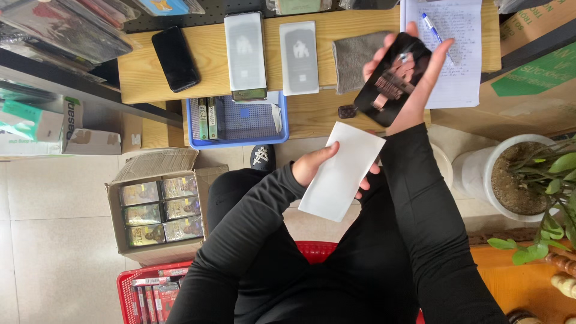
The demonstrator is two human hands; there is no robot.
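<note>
My right hand [414, 78] holds a black glossy phone [393, 81] raised over the wooden table's [210, 54] front edge, screen facing me with reflections on it. My left hand [315, 163] grips a white rectangular sleeve [342, 171] above my lap, thumb on its top-left edge. Both arms wear black sleeves. A grey cloth [354, 57] lies on the table just behind the phone.
On the table lie another black phone [175, 58], two white flat packages [245, 51], a paper sheet with a blue pen [459, 42] and a blue tray [237, 120]. A cardboard box of packets [159, 210], a red basket [150, 294] and a white plant pot [510, 174] stand around.
</note>
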